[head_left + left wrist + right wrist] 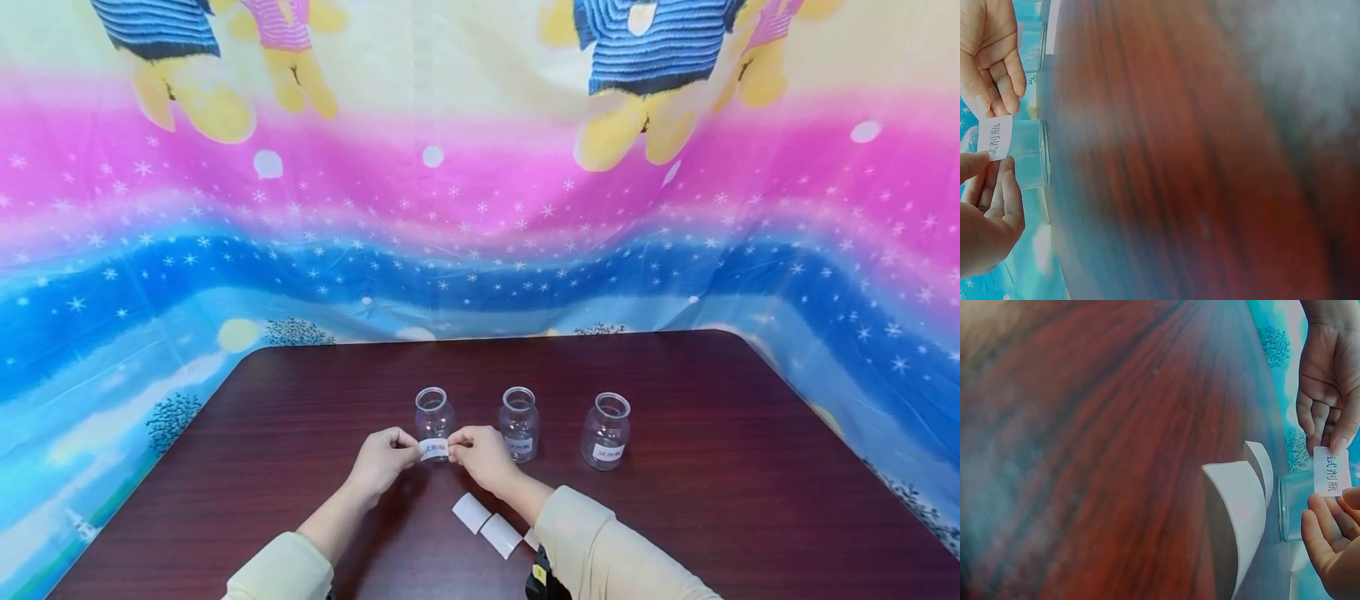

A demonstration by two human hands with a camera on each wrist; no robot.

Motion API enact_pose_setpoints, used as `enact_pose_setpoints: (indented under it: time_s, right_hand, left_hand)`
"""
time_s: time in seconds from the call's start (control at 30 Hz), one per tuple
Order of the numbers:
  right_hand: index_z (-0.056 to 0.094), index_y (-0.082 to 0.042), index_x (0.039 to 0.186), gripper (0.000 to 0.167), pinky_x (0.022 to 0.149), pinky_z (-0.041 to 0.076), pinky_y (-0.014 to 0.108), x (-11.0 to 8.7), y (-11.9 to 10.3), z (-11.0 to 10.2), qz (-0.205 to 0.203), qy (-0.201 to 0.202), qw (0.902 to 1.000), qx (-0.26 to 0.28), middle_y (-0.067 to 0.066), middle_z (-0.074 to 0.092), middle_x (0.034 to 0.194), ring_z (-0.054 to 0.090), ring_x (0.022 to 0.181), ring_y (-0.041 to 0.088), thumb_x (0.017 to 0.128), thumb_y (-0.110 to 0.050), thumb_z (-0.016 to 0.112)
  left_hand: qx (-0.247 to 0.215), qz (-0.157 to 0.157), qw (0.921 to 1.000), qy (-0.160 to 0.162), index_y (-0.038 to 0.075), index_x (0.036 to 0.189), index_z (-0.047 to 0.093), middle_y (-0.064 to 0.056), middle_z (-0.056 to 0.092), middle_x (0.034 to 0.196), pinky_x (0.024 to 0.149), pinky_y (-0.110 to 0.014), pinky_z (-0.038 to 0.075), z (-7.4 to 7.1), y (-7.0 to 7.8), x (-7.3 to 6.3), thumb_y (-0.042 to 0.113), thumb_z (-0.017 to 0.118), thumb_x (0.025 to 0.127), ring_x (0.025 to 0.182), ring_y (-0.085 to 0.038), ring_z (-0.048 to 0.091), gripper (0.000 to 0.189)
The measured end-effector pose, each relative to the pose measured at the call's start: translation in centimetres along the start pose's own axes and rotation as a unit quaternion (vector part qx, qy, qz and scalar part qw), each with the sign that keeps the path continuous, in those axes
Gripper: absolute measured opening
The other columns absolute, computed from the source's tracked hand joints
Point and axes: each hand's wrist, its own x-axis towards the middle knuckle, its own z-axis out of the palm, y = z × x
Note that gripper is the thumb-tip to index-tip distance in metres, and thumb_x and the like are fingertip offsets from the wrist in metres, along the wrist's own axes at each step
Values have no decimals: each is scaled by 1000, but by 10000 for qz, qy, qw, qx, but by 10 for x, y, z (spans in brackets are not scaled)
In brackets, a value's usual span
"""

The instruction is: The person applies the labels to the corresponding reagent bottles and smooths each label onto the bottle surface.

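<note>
Between my two hands is a white label [433, 450] printed with dark characters, held in front of the leftmost glass jar [431, 404]. My left hand [382, 460] pinches its left end between thumb and fingers. The opposite end is pinched by my right hand [486, 457]. In the left wrist view the label [995, 137] overlaps the jar's side [1030, 153], with a hand at each end. The right wrist view shows the label [1332, 472] bowed slightly, its print facing me. The jar stands upright and has no lid.
Two more open glass jars, a middle one [519, 408] and a right one [607, 429], stand in a row, each bearing a similar label. Curled white paper pieces [500, 535] lie on the dark wood table [690, 525] near my right forearm. A patterned cloth [480, 208] hangs behind.
</note>
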Motion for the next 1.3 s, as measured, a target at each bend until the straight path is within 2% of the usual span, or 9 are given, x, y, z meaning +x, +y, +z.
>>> enact_pose_setpoints:
  time_s: [0.17,0.33,0.6,0.87,1.0,1.23,1.3]
  right_hand:
    - [64,0,77,7,46,38,17,1,1,-1,-81,40,9998,-186,2,62,64,47,54,3,73,2,60]
    - [65,-2,79,8,53,41,18,1,-1,-2,-291,44,9980,-568,2,64,72,51,61,6,73,-1,61]
    - [63,-1,84,11,64,45,21,-1,-4,-4,-335,-8,9967,-740,6,65,80,59,75,14,75,-2,59]
    - [62,-4,86,13,65,45,23,-1,-4,-3,-226,-3,9958,-885,5,65,82,59,76,14,74,-6,61]
    - [62,-6,86,14,63,45,24,-1,-4,-3,-122,73,9946,-1026,6,63,82,58,75,15,73,-7,62]
    - [62,-6,85,13,69,46,26,-1,-4,-3,-161,70,9960,-878,11,58,107,58,84,21,71,-5,62]
    - [62,-5,85,13,69,46,26,0,-5,-4,-123,42,9968,-787,12,56,110,58,85,21,72,-4,62]
  left_hand:
    - [282,-13,9996,42,-4,69,60,-1,50,57,50,-23,39,0,-2,4,0,62,68,55,-12,46,4]
    - [642,-14,9979,82,-1,71,61,1,49,57,49,-23,37,-1,-2,6,2,63,69,54,-12,44,5]
    - [1063,307,9938,131,1,70,61,1,53,62,53,-24,35,-2,-1,7,5,64,69,59,-12,43,5]
    - [1091,365,9933,104,3,70,61,0,54,68,57,-25,36,-2,-2,7,6,65,69,63,-13,44,5]
    - [1102,413,9930,87,4,70,60,-4,54,78,61,-26,38,-1,-3,8,6,65,70,70,-15,47,6]
    - [949,529,9941,55,0,72,59,-14,58,97,70,-27,41,0,-4,10,3,64,71,86,-22,55,6]
    - [911,538,9944,46,-1,72,58,-16,58,100,71,-27,41,0,-3,10,2,63,71,89,-24,55,6]
